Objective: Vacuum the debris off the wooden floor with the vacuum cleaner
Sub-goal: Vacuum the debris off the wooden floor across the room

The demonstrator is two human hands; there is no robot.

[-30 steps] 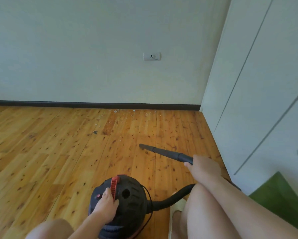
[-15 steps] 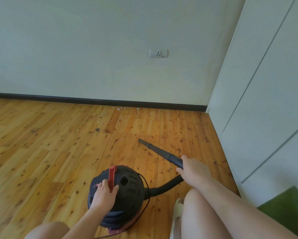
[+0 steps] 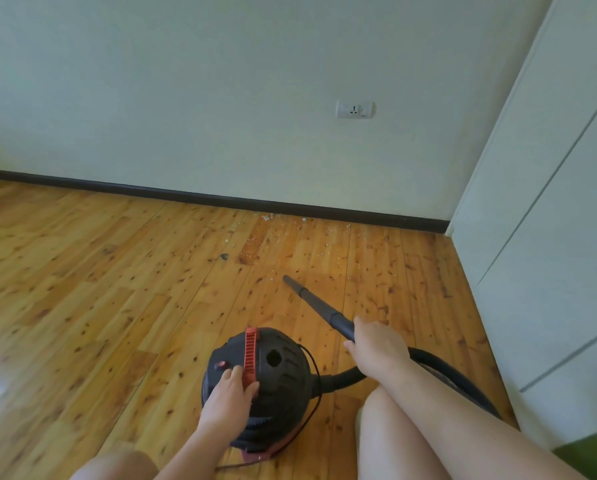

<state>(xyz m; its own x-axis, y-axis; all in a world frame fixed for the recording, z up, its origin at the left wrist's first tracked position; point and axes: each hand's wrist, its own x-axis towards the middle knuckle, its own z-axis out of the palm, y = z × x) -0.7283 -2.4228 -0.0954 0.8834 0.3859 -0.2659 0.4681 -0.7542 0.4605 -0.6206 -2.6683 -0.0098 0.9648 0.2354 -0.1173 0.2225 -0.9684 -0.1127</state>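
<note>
A black canister vacuum cleaner (image 3: pixel 279 375) with a red handle (image 3: pixel 251 355) stands on the wooden floor (image 3: pixel 99 306) in front of me. My left hand (image 3: pixel 229 396) grips the near end of that red handle. My right hand (image 3: pixel 376 344) holds the black nozzle tube (image 3: pixel 316 304), which slants down toward the far left. Its tip (image 3: pixel 286 278) sits just short of the debris (image 3: pixel 269 237), small pale crumbs scattered up to the skirting board. A darker scrap (image 3: pixel 224 256) lies to their left. The black hose (image 3: pixel 442 372) loops behind my right arm.
A dark skirting board (image 3: pixel 186 195) runs along the pale wall, which carries a socket (image 3: pixel 355 109). White cabinet doors (image 3: pixel 549 237) close off the right side. My bare knees (image 3: pixel 387 420) fill the bottom of the view. A green mat corner (image 3: pixel 591 448) shows at bottom right.
The nozzle tip has swung left and forward toward the crumbs. My view has shifted left and back. Both hands keep their grips.
</note>
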